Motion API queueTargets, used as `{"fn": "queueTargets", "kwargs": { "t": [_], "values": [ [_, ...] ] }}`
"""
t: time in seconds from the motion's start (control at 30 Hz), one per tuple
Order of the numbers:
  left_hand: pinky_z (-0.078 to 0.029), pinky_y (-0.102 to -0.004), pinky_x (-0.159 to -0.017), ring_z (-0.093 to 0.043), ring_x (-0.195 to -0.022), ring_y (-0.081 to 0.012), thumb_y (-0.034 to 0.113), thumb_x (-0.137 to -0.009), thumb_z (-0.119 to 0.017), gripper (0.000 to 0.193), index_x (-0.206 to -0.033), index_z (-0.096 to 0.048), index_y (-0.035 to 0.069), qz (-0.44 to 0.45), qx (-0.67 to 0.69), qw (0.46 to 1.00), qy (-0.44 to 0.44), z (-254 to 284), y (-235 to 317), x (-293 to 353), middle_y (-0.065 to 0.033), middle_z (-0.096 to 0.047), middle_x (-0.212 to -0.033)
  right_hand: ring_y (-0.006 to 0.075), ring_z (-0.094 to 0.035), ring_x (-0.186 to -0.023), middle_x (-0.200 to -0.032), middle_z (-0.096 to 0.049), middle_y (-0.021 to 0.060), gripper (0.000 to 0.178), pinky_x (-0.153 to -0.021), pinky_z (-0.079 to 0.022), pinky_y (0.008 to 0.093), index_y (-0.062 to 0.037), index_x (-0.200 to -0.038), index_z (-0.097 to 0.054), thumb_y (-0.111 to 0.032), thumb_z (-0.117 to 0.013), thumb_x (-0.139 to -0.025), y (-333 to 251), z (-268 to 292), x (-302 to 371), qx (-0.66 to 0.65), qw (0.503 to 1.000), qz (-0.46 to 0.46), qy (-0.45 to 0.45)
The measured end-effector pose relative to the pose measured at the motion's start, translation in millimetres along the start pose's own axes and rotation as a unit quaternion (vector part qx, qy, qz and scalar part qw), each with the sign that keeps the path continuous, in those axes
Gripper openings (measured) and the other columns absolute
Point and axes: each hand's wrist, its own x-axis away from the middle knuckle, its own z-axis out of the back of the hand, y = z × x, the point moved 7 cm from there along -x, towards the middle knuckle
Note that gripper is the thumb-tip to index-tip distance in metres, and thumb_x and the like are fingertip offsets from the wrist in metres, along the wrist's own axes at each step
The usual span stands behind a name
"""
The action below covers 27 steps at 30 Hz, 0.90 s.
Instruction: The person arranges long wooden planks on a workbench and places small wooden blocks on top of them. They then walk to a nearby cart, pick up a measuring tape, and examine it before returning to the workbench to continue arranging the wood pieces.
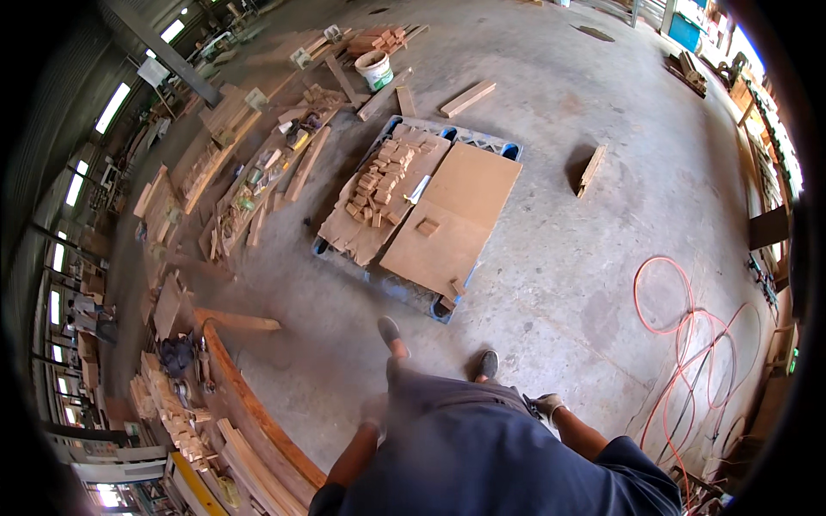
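Observation:
My right hand (548, 404), in a light glove with darker parts, hangs beside my right hip. Its fingers look loosely apart, and I see nothing held in it. On the other side, my left hand (373, 409) is by my left hip, smeared by blur, so its fingers cannot be made out. Ahead of my feet lies a blue pallet (320, 248) covered with cardboard (465, 185). A heap of small wooden blocks (379, 182) rests on its left half. One block (427, 226) sits alone on the right sheet, with more small pieces (452, 293) at the near corner.
To the left stands a curved wooden bench edge (249, 396) with stacked wood strips beside it. Further off are timber racks (258, 185) and a white bucket (373, 69). A short beam (592, 170) lies on the floor at right, near a coiled red hose (688, 314).

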Motion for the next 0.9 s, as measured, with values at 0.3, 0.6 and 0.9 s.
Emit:
{"fn": "queueTargets", "kwargs": {
  "t": [0.3, 0.6, 0.9],
  "values": [
    [-0.053, -0.0432, -0.081, -0.068, -0.091, -0.0345, 0.027, -0.093, -0.058, 0.026, -0.101, -0.071, 0.006, -0.063, 0.237, 0.957, 0.151, -20, -52, -22, -0.0184, -0.07, -0.097, 0.016, -0.06, -0.056, -0.067, -0.066, 0.0052, 0.027, -0.053, -0.048, 0.033, -0.0033, -0.079, -0.071, -0.029, -0.078, -0.086, -60, 11, -32, -0.075, 0.996, 0.04, 0.041],
    [-0.057, -0.0366, -0.072, -0.071, -0.084, -0.0242, 0.025, -0.094, -0.057, 0.025, -0.106, -0.072, 0.01, -0.004, 0.366, 0.916, 0.162, -94, -156, -43, -0.0044, -0.074, -0.096, 0.0165, -0.062, -0.057, -0.072, -0.068, 0.007, 0.028, -0.051, -0.05, 0.0317, -0.0009, -0.082, -0.071, -0.027, -0.081, -0.085, -176, -60, -10, 0.056, 0.996, 0.033, 0.063],
    [-0.046, -0.0332, -0.053, -0.055, -0.057, -0.0145, 0.013, -0.091, -0.07, 0.012, -0.097, -0.07, 0.004, 0.345, 0.773, 0.533, -0.002, -181, -291, 11, -0.0011, -0.058, -0.068, 0.015, -0.062, -0.061, -0.071, -0.07, 0.0046, 0.033, -0.057, -0.051, 0.0324, -0.0041, -0.083, -0.077, -0.037, -0.084, -0.079, -285, -171, -10, 0.152, 0.983, 0.1, 0.025]
  ]
}}
